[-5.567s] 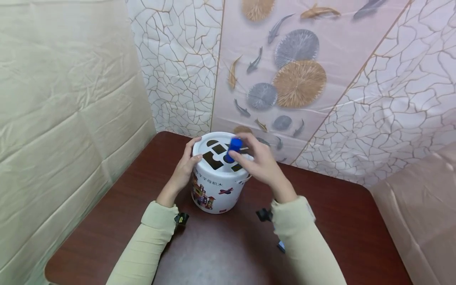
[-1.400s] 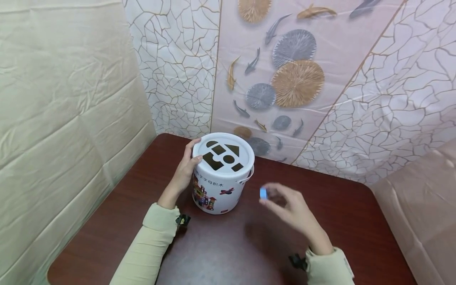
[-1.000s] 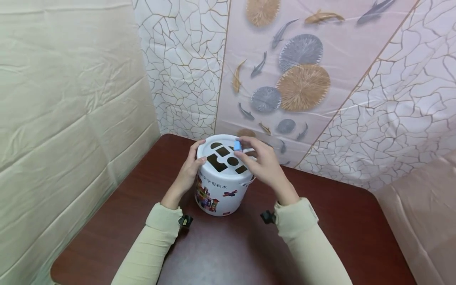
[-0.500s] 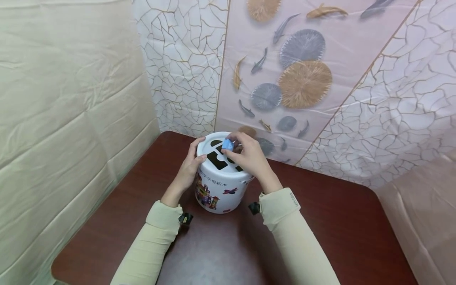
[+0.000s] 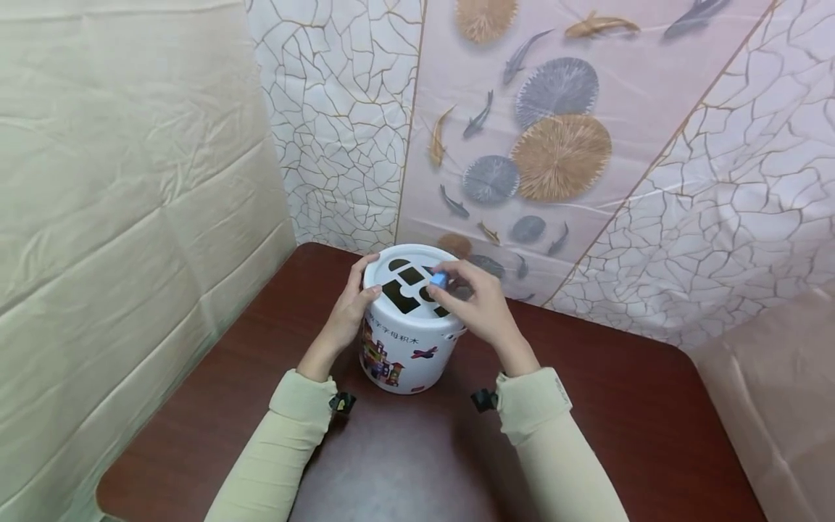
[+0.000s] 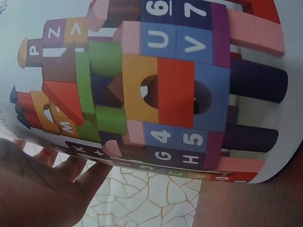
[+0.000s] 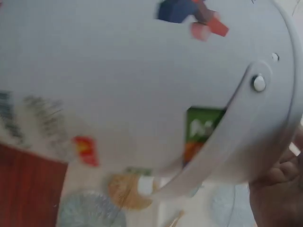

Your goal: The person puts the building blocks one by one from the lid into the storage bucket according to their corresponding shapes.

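Observation:
A white bucket (image 5: 404, 366) printed with coloured toy blocks stands upright on the table. Its white lid (image 5: 393, 311) has several shaped holes, among them a square, a circle and a notched one. My left hand (image 5: 344, 315) grips the bucket's left side, thumb at the lid's rim; in the left wrist view its fingers (image 6: 92, 182) reach round the wall. Between thumb and fingertips, my right hand (image 5: 485, 304) pinches a small light blue block (image 5: 439, 279) over the right part of the lid, overlapping the triangular hole. That hand hides part of the round hole and the lid's right edge.
The dark red-brown table (image 5: 607, 406) reaches to a patterned cloth backdrop (image 5: 339, 145) close behind the bucket. A beige cloth wall (image 5: 130, 217) borders the left side. The bucket's white carrying handle (image 7: 232, 118) hangs down on the right.
Earlier my right hand held a dark blue cylinder at the round hole. Later it brought the light blue block from the table's right onto the lid, then shifted it right from the square hole.

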Tool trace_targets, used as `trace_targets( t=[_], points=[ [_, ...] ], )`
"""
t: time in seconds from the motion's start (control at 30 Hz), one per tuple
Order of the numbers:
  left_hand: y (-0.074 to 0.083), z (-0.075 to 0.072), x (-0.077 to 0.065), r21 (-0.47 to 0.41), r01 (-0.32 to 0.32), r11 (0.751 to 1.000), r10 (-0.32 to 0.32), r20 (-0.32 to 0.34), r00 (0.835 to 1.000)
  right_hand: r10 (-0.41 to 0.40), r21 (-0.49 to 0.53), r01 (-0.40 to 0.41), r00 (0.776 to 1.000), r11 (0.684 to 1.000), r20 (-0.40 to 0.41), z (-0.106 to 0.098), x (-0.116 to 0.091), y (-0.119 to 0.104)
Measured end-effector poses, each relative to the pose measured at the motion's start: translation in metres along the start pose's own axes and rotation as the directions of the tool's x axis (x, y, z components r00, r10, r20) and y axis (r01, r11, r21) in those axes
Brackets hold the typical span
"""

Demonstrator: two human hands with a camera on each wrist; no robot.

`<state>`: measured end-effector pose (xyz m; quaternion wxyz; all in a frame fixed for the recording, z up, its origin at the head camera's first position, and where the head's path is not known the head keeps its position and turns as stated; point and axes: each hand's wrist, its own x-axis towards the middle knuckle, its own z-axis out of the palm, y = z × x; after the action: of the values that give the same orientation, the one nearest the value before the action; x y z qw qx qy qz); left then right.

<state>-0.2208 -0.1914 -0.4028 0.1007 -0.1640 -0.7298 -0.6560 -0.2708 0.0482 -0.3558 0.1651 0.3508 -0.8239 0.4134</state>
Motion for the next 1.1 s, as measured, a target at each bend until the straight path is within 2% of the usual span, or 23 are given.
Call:
trace_targets(
  t=[0.17,0.3,0.4,0.43,0.57,0.63,0.73,0.83,0.9,1.0,1.1],
  points=[
    [0.002,-0.002,0.001,-0.006,-0.01,1.0,0.01,-0.008,1.0,-0.081,-0.03,0.08,0.996,0.996,-0.033,-0.004,-0.019,0.003],
    [0.002,-0.002,0.002,-0.01,-0.019,1.0,0.019,-0.003,1.0,-0.125,0.049,0.129,0.989,0.99,-0.074,-0.001,-0.023,0.001],
    [0.0,-0.001,0.002,-0.014,-0.017,1.0,0.017,0.001,1.0,-0.143,0.116,0.157,0.983,0.981,-0.115,0.001,-0.026,-0.009],
    [-0.005,-0.001,0.003,-0.016,-0.021,1.0,0.021,-0.003,1.0,-0.144,0.135,0.161,0.981,0.978,-0.127,0.001,-0.027,-0.013],
    [-0.026,-0.001,0.008,-0.02,-0.031,0.999,0.03,-0.023,0.999,-0.104,0.178,0.128,0.985,0.976,-0.136,0.005,-0.028,-0.004],
    [-0.036,-0.001,0.012,-0.017,-0.032,0.999,0.031,-0.031,0.999,-0.058,0.212,0.077,0.994,0.974,-0.096,0.002,-0.027,0.001],
    [-0.033,-0.001,0.012,-0.022,-0.017,1.0,0.016,-0.024,1.0,0.025,0.246,-0.027,1.0,0.969,0.012,-0.01,-0.022,-0.004],
    [-0.023,-0.001,0.008,-0.023,-0.006,1.0,0.006,-0.017,1.0,0.09,0.254,-0.125,0.985,0.959,0.146,-0.025,-0.015,-0.014],
    [-0.015,-0.001,0.005,-0.023,-0.002,1.0,0.002,-0.013,1.0,0.109,0.251,-0.162,0.971,0.954,0.212,-0.03,-0.012,-0.015],
    [-0.003,0.0,0.001,-0.012,0.001,1.0,-0.001,-0.006,1.0,0.115,0.249,-0.178,0.962,0.952,0.247,-0.033,-0.014,-0.013],
    [0.001,0.001,0.0,-0.013,-0.003,1.0,0.003,-0.002,1.0,0.101,0.252,-0.161,0.967,0.954,0.234,-0.028,-0.018,-0.005]
  ],
)
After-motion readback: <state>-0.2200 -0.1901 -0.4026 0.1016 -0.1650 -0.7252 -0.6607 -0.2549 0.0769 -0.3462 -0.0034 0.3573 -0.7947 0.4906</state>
